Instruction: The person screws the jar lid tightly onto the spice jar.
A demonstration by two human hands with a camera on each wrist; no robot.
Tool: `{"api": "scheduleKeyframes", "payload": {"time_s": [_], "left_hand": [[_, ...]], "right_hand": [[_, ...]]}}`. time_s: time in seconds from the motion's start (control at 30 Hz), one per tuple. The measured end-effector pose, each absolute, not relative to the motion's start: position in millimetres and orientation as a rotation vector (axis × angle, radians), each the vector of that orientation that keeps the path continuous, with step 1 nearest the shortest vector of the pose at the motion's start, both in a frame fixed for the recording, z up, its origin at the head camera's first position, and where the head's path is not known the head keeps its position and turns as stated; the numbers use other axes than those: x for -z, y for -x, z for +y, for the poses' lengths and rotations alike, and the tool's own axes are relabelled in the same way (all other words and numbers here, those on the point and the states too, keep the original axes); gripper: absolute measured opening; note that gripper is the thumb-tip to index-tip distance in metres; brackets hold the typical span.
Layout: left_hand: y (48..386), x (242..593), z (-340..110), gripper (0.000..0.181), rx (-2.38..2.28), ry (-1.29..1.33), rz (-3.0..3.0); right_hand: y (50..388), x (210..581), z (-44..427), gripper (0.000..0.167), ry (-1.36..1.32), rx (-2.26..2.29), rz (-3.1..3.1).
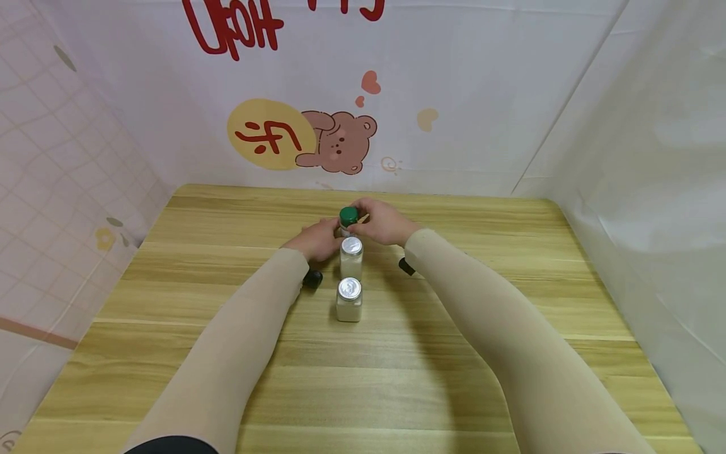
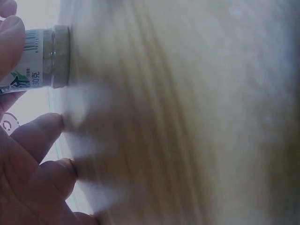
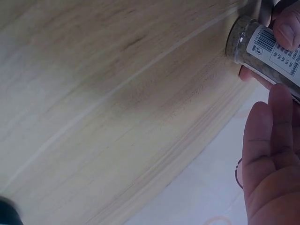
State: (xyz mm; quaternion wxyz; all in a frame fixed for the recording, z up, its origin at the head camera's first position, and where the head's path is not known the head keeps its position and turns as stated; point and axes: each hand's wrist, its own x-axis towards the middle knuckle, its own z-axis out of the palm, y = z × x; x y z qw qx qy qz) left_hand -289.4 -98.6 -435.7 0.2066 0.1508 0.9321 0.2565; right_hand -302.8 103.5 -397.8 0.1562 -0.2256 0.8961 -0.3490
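1. Left hand point(image 1: 319, 240): grasping, with the thumb on the label point(image 2: 33, 58) of the green-capped jar point(image 1: 348, 215). Its lower fingers extend away from the jar, tips near the bench point(image 1: 363, 391), probably to steady the wrist.
2. Right hand point(image 1: 386, 222): also grasping the same jar, from the opposite side. Two fingers lie extended beside the glass, adding little grip, I judge. Gripping from both sides likely keeps the jar from tipping.
3. Green-capped jar: upright, near the bench's far edge, slightly left of midway between the side edges. Base is at the bench surface; whether it bears full weight, cannot tell.
4. Middle jar point(image 1: 351, 260): silver lid, pale contents, standing just on the near-edge side of the held jar. Hands come in from the flanks, presumably to avoid knocking it.
5. Front jar point(image 1: 348, 301): silver lid, nearest the near edge. All three form a line running from far edge toward near edge; spacing looks deliberate.
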Motion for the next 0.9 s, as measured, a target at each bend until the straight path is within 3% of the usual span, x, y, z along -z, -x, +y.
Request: {"api": "scheduleKeyframes", "payload": {"time_s": [0.9], "left_hand": [[289.9,437.8,-98.7,0.067,-0.725,-0.412,2.596]], "right_hand": [[305.5,405.8,104.3,0.038,0.685,1.015,2.564]]}}
